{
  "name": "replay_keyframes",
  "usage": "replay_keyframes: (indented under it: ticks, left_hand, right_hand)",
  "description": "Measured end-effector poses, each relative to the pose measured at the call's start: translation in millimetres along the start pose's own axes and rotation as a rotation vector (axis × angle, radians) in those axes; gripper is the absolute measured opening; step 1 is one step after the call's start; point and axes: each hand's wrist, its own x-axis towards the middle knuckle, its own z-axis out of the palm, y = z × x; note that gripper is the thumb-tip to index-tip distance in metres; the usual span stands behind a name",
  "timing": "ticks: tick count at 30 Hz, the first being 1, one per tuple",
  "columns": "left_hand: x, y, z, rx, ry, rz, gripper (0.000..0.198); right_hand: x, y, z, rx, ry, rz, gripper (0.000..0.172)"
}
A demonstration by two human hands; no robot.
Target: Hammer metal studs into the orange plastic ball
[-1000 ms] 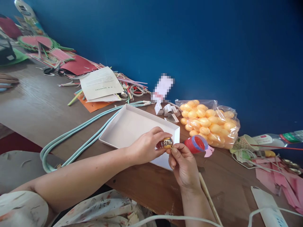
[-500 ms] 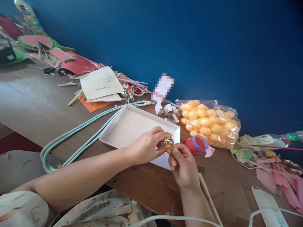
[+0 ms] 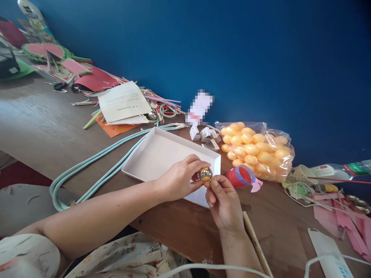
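While left hand (image 3: 178,178) is holding shiny ball (image 3: 205,173) in fingertip grip, right hand (image 3: 225,204) is pinching thin strand (image 3: 210,180) at ball's near right edge; white box (image 3: 164,152) is lying beyond.

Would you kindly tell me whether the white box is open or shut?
The white box is open: its inner floor and raised walls show from above, though the left hand hides part.

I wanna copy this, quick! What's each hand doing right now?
Left hand: closed, holding a shiny ball.
Right hand: closed, pinching a thin thing at the ball, too small to name.
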Motion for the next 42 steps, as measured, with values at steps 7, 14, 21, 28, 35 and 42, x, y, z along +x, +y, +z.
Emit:
replay_keyframes:
  ticks: [7,14,21,28,35,42]
  left_hand:
    - [-0.3,0.5,0.4,0.009,0.006,-0.001,0.033]
    - [-0.7,0.0,1.1,0.015,0.007,-0.003,0.033]
    - [-0.4,0.7,0.5,0.018,0.002,-0.017,0.033]
    - [0.1,0.9,0.5,0.023,-0.002,-0.016,0.033]
    - [-0.3,0.4,0.0,0.024,-0.001,-0.016,0.033]
    - [-0.3,0.1,1.0,0.027,-0.005,-0.014,0.033]
  right_hand:
    - [0.0,1.1,0.9,0.009,0.013,0.0,0.009]
    - [-0.6,0.8,2.4,-0.019,0.029,-0.018,0.009]
    - [-0.7,0.5,3.3,-0.016,0.032,-0.022,0.009]
    - [-0.8,1.3,3.1,-0.023,0.038,-0.03,0.01]
    - [-0.9,2.8,2.5,-0.042,0.047,-0.035,0.009]
    - [-1.3,1.0,3.8,-0.021,0.036,-0.033,0.01]
